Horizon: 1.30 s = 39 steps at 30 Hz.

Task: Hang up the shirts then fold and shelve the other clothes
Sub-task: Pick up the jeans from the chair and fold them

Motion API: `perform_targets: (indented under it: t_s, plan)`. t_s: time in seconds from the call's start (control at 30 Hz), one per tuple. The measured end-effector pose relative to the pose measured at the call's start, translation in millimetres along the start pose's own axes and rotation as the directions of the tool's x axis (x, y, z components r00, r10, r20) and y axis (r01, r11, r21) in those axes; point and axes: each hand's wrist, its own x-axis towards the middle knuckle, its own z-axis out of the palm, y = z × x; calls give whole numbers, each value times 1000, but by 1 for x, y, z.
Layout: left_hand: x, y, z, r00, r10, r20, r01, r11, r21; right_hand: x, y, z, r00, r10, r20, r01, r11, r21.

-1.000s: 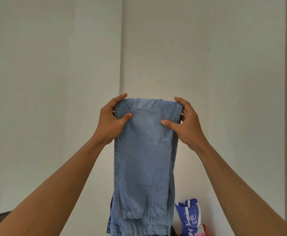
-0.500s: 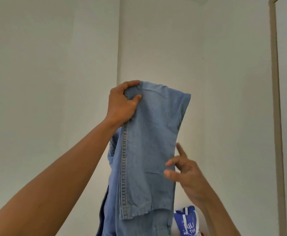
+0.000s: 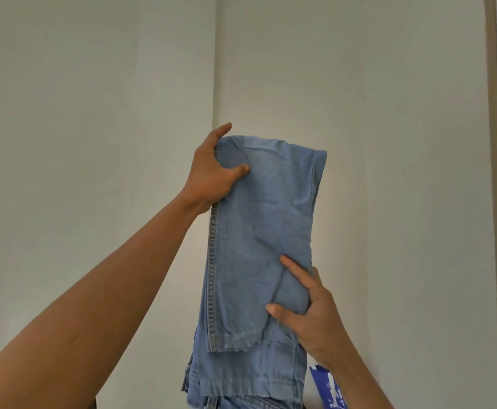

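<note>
Jeans are hanging up in the air in front of a wall, doubled over at the top. Left hand is gripping the top left corner right at the fold, thumb pressing on the front. Right hand is pinching the right edge lower down, two fingers lying across the front and the rest going behind. The denim is looking soft and floppy but a bit weighty, so I'm guessing it'll sag open if only one corner is held. Grabbing along the side seam or the fold seems safest. The lower layers are dangling below both hands, next to a blue bag.
</note>
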Motion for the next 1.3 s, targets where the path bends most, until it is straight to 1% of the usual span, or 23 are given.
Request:
perform_targets:
  t_s: [0.07,0.13,0.17,0.23,0.27,0.3,0.37,0.4,0.47,0.5,0.57,0.67,0.77,0.8,0.87,0.9,0.93,1.0,1.03,1.07,1.13,1.2,1.3]
  plan:
    - [5,4,-1,999,24,33,-26,997,70,2,-1,0,1000,-8,-4,8,1000,-1]
    - [7,10,1,997,22,76,-37,978,205,4,-2,1,1000,-17,-16,17,1000,4]
    - [5,12,1,996,9,87,-36,948,318,5,-2,1,1000,-24,-20,24,1000,8]
    - [-6,13,1,998,-40,54,4,837,547,8,-3,0,999,-33,-17,34,999,12]
    - [-15,9,-1,997,-76,25,46,799,600,9,-4,0,999,-36,-11,37,999,16]
    - [-26,5,-3,991,-135,15,101,803,587,10,-4,0,999,-35,-7,35,999,23]
    - [-53,-8,-8,952,-300,60,245,864,439,14,-4,0,999,-34,2,34,999,31]
    - [-68,-17,-9,920,-375,116,310,875,372,17,-4,1,999,-36,10,36,999,34]
    - [-97,-32,-11,844,-481,238,406,862,302,22,-2,1,999,-21,41,17,996,85]
    - [-109,-39,-11,808,-512,292,439,853,282,25,-1,2,998,3,56,-10,991,134]
    - [-124,-53,-9,760,-539,364,478,842,249,30,1,2,994,75,78,-91,971,219]
    - [-136,-67,-7,725,-556,407,525,828,198,36,6,-1,978,193,74,-207,924,321]
    - [-147,-76,-5,685,-589,429,573,799,184,40,10,-7,964,256,68,-262,886,382]
    - [-150,-77,-4,660,-618,427,592,778,211,41,9,-8,962,263,72,-270,884,382]
    - [-155,-79,-4,570,-696,436,637,710,300,45,7,-11,960,270,70,-276,882,383]
    - [-156,-80,-3,525,-721,453,660,681,318,48,7,-13,959,275,67,-279,878,388]
    - [-157,-80,-3,503,-721,476,678,671,300,50,5,-14,958,278,67,-281,873,398]
    - [-159,-75,-1,515,-674,530,708,682,181,53,3,-15,956,285,63,-285,861,422]
    - [-160,-72,1,535,-643,548,722,685,99,55,3,-16,955,292,59,-288,853,435]
    - [-161,-72,3,571,-617,542,727,686,14,56,3,-17,951,303,57,-296,842,452]
    - [-163,-76,9,668,-587,457,705,695,-139,59,2,-20,943,320,86,-321,816,480]
    - [-164,-79,13,768,-557,315,634,733,-248,58,1,-25,939,320,128,-340,803,490]
    - [-164,-80,18,864,-476,163,503,799,-331,47,0,-25,932,336,137,-362,830,424]
